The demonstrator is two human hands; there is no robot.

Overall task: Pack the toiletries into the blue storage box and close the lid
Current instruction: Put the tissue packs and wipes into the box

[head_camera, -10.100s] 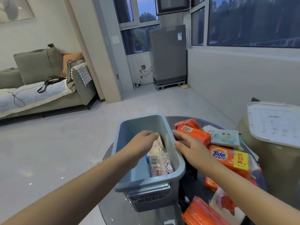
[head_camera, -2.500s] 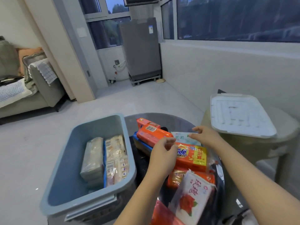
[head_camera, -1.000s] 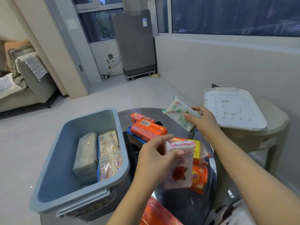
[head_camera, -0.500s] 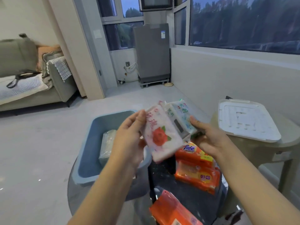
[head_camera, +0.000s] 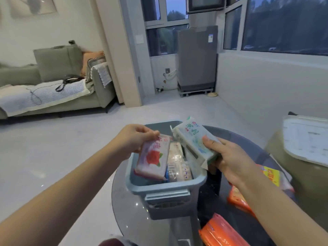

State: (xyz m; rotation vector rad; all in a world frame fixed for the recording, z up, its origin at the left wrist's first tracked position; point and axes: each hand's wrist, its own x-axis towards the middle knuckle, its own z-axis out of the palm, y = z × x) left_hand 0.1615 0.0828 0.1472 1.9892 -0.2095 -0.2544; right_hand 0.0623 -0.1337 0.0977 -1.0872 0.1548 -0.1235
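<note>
The blue storage box stands open on a round dark glass table. My left hand grips a white pack with a red rose and holds it low inside the box's left half. My right hand grips a white-and-green pack, tilted over the box's right rim. A clear-wrapped pack lies inside the box between them. The white lid rests on a beige side table at the right.
Orange packs lie at the table's near right, and more orange and yellow packs sit under my right forearm. The beige side table stands close on the right. A sofa and a grey appliance are far behind.
Both hands have carried their packs from above the table down to the box. The rose pack now sits inside the box opening and the green pack hangs over its right rim.
</note>
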